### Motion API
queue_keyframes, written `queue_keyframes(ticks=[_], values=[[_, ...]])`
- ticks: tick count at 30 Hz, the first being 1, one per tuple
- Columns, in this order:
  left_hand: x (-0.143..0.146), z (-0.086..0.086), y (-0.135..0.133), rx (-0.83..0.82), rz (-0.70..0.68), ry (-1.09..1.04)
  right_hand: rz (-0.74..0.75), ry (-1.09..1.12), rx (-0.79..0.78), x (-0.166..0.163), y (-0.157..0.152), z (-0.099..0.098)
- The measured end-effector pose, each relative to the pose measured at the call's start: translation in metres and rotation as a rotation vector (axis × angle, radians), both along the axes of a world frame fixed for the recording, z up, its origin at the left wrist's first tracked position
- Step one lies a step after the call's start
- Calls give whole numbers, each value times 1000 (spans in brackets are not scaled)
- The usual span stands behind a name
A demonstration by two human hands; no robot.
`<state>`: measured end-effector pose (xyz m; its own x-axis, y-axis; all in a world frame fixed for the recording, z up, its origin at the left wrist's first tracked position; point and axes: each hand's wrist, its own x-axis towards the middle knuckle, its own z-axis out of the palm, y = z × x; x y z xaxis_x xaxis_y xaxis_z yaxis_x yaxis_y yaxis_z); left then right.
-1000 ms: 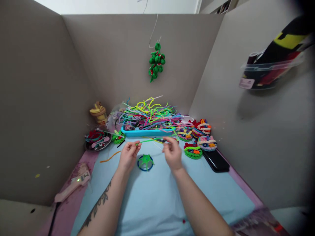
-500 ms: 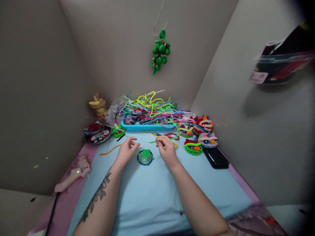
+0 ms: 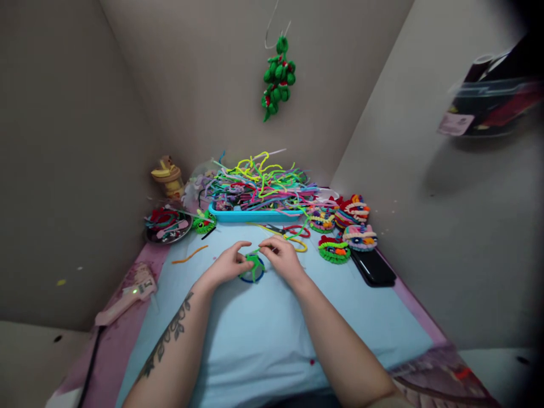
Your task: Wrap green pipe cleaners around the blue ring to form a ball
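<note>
My right hand (image 3: 284, 259) is closed in a pinch on a green pipe cleaner (image 3: 256, 250), whose short end points left from the fingertips. My left hand (image 3: 229, 264) is open, with index finger and thumb apart. Its thumb tip overlaps the left edge of a small green pipe-cleaner piece (image 3: 255, 273); I cannot tell whether it touches. That piece has several arms and sits on a dark blue ring on the blue cloth (image 3: 263, 334). Behind my right hand lie red-handled scissors (image 3: 293, 230) and a yellow loop (image 3: 300, 245).
A blue tray (image 3: 255, 216) heaped with pipe cleaners stands at the back. Finished fuzzy pieces (image 3: 334, 250) and a black phone (image 3: 374, 269) lie right. At left are a pink glue gun (image 3: 127, 297), a metal dish (image 3: 182, 228) and an orange pipe cleaner (image 3: 190, 255). Green figures (image 3: 279, 79) hang above.
My left hand has moved right, its thumb now over the edge of the green piece. My right hand has shifted slightly left with the pipe cleaner, narrowing the gap. The view has tilted slightly.
</note>
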<state>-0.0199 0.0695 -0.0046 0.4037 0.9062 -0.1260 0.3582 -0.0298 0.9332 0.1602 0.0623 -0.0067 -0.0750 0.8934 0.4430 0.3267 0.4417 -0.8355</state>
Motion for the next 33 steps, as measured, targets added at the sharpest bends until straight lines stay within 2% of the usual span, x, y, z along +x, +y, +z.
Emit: queue_keyframes(ticks=[2, 7, 9, 12, 23, 33], values=[[1, 3, 0, -24, 43, -59, -10, 38, -13, 0, 0, 0], [0, 13, 4, -2, 357, -312, -58, 75, 3, -1, 0, -3], [-1, 14, 6, -18, 412, -389, -102, 84, 9, -3, -1, -4], [2, 13, 6, -36, 430, -429, -151, 78, 12, -9, -4, -4], [12, 9, 2, 34, 424, -372, -206, -2, 1, -22, -10, -3], [14, 9, 0, 55, 427, -337, -234, -92, 82, -21, -9, -9]])
